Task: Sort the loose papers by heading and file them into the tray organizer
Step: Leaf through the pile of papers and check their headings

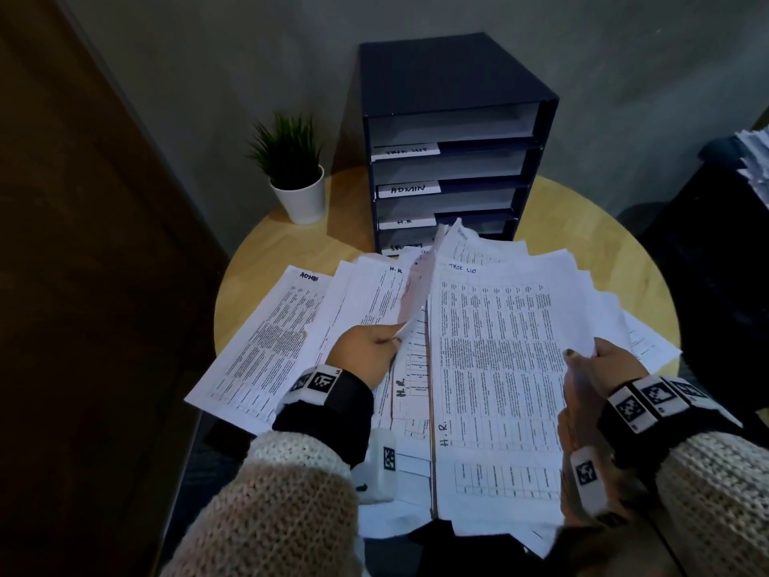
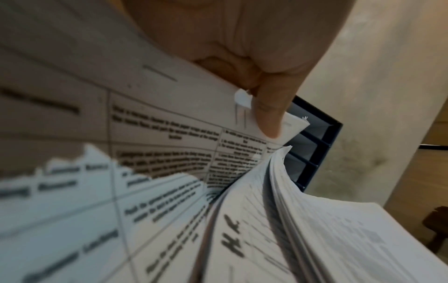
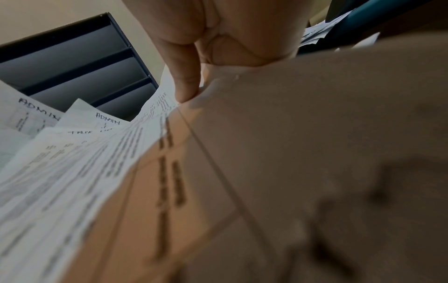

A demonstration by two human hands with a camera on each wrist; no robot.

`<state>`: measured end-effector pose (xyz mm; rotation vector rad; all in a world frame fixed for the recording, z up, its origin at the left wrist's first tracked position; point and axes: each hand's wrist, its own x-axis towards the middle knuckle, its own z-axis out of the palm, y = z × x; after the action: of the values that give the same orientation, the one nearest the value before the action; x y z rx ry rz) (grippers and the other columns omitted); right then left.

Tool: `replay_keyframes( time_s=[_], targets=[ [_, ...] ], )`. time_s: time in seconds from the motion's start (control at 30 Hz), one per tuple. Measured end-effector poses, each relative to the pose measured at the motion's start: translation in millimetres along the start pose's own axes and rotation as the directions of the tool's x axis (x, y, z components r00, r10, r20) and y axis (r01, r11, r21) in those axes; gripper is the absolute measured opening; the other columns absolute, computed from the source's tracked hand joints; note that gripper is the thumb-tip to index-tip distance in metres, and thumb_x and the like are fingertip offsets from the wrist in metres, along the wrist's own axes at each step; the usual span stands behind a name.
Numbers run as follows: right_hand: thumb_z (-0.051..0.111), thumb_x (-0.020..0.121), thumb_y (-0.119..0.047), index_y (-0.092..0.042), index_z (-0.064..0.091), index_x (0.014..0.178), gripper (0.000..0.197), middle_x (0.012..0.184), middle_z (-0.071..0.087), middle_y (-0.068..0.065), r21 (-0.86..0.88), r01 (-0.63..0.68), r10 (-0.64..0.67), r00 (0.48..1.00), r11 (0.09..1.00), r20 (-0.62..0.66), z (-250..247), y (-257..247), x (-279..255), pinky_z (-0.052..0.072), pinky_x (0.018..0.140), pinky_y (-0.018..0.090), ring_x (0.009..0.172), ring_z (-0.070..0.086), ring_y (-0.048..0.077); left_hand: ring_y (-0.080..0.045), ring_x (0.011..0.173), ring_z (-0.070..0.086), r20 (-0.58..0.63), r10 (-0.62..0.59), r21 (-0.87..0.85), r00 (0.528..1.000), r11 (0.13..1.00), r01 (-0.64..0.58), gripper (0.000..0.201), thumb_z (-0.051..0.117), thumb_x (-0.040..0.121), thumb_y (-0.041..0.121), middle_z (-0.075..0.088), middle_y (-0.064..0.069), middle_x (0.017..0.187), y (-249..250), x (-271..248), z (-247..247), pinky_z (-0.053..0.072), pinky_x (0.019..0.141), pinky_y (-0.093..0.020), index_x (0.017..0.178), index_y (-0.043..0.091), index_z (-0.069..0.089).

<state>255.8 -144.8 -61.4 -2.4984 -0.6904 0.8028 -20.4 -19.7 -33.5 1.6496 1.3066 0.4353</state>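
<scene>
A person in a knitted sweater sorts a spread of loose papers (image 1: 491, 368) at a round wooden table (image 1: 603, 226), with a dark tray organizer (image 1: 449, 160) standing at the far edge beside a small potted plant (image 1: 291, 168). The left hand (image 1: 366, 351) pinches the lower corner of one sheet (image 1: 416, 293), thumb on top, and lifts it on edge above the fan of pages. The right hand (image 1: 599, 368) grips the right margin of a thicker stack headed "TASK LIST", thumb pressed across the top page. Other pages marked "ADMIN" and "H.R." lie overlapping on the table between the hands and the organizer, whose shelf labels read TASK LIST, ADMIN and H.R.; a lower label is partly hidden. All visible shelves appear unfilled, so the filing itself seems not yet begun. The sheets look thin, light and floppy: a single page will likely sag and curl if held by one corner, and the slick pile may slide apart. Squaring each group and holding it along a long edge, thumb above and fingers beneath, looks the safer hold for feeding a shelf.
</scene>
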Motion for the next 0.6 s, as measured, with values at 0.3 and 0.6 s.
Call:
replay_keyframes(
  time_s=[0.3,0.6],
  targets=[
    [0.052,0.094,-0.025,-0.001,0.054,0.121,0.036,0.121,0.059,0.021,-0.008,-0.021,0.021,1.0,1.0,-0.004,0,-1,-1,0.034,0.082,0.031,0.097,0.052,0.03,-0.023,0.111,0.058,0.034,-0.046,-0.015,0.998,0.999,0.047,0.034,0.043,0.1,0.029,0.057,-0.005,0.134,17,-5,8,0.04,0.086,-0.019,0.128,0.021,0.059],
    [0.052,0.094,-0.026,-0.002,0.054,0.122,0.037,0.12,0.06,0.021,-0.02,-0.023,0.023,1.0,1.0,0.002,1,-1,1,0.037,0.084,0.032,0.11,0.055,0.035,-0.024,0.113,0.058,-0.127,-0.28,-0.1,0.951,0.958,0.269,0.029,0.06,0.089,0.018,0.063,-0.007,0.123,-8,17,-7,0.045,0.094,-0.025,0.116,0.01,0.065]
  ],
)
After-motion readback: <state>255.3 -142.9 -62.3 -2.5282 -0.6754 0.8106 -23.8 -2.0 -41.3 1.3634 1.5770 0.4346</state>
